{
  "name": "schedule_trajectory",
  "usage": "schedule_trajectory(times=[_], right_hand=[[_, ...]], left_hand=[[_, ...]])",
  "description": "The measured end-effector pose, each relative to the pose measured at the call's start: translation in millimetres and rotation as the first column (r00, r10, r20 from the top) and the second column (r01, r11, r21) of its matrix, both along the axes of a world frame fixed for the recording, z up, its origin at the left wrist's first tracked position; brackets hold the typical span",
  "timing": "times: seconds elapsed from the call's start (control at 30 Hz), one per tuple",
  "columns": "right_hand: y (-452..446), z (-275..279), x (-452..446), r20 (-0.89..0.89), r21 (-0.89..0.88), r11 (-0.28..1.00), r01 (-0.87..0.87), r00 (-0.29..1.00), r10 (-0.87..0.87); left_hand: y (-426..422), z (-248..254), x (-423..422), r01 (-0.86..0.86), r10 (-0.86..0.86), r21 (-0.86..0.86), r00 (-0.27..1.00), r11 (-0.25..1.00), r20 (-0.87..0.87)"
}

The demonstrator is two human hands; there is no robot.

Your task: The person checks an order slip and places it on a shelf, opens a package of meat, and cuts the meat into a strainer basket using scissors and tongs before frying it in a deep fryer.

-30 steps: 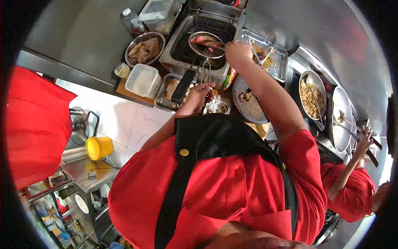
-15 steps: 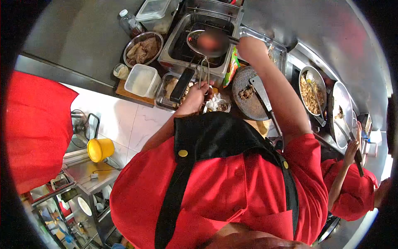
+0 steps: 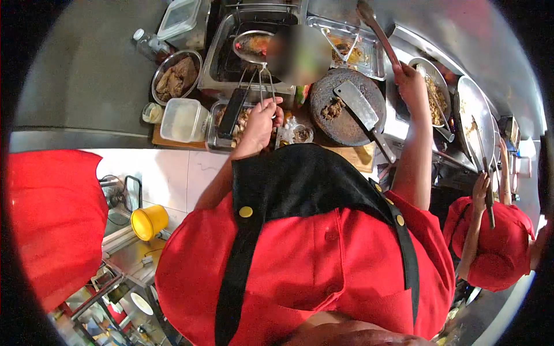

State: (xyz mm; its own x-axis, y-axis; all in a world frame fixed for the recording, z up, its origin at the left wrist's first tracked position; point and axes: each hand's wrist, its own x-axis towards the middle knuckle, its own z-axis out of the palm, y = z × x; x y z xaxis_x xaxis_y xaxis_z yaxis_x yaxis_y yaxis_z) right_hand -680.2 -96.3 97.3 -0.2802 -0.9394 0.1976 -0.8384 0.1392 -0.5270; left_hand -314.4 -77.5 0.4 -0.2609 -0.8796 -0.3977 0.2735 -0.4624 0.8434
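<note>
Cleaver (image 3: 356, 105) overhangs the chopping block (image 3: 340, 131); a bump could drop it. Left of the block, the left hand (image 3: 262, 124) grasps a wire-handled strainer (image 3: 248, 47); a slack grip could spill it. Right of the block, the right hand (image 3: 412, 89) clutches a long utensil (image 3: 381, 36). Beyond-left of the block, the strainer's bowl looks round, metallic, with red bits (image 3: 261, 46) inside.

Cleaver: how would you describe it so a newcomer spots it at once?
Between the wearer's left hand and right hand sits a large round chopping board. The cleaver lies on it, handle jutting past the rim. Its broad, flat metal blade sets it apart from the small brown heap of food beside it.
</note>
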Motion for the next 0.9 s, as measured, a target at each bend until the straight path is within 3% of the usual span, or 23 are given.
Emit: schedule_trajectory(times=[0.07,0.27,0.4,0.47,0.6,0.67,0.73,0.9], right_hand=[[16.2,2.7,0.9,0.19,0.1,0.99,0.102,0.975,-0.12],[17.5,-14.1,11.3,0.234,0.244,0.966,0.081,0.962,-0.139],[10.3,-4.6,36.2,0.18,0.202,0.979,0.012,0.982,-0.049],[4.8,-5.7,46.3,0.211,0.17,0.985,0.041,0.974,-0.077],[4.5,-4.0,54.9,0.121,0.222,0.975,-0.011,0.993,-0.016],[-6.0,-27.8,44.4,0.048,0.174,0.984,-0.021,0.999,0.013],[-1.6,-5.4,78.7,-0.012,0.119,0.992,-0.042,0.999,0.044],[-41.2,5.9,156.4,-0.163,0.372,0.885,-0.281,0.918,0.36]], left_hand=[[-1.8,5.3,-0.8,0.019,-0.019,-0.002,1.0,1.0,-0.008],[2.0,8.3,1.2,0.031,-0.031,-0.003,0.999,1.0,-0.029],[-2.2,-11.6,5.8,0.107,-0.107,0.006,0.993,0.994,-0.054],[2.6,-8.3,6.0,0.081,-0.078,0.016,0.985,0.997,-0.152],[6.2,-13.5,9.0,0.086,-0.085,0.0,0.988,0.996,-0.131],[0.4,-16.2,11.5,0.081,-0.082,-0.014,0.988,0.997,-0.131],[5.7,-14.8,9.9,0.094,-0.096,-0.027,0.99,0.995,-0.106],[4.7,-28.8,11.6,0.105,-0.104,-0.003,0.987,0.994,-0.124]])
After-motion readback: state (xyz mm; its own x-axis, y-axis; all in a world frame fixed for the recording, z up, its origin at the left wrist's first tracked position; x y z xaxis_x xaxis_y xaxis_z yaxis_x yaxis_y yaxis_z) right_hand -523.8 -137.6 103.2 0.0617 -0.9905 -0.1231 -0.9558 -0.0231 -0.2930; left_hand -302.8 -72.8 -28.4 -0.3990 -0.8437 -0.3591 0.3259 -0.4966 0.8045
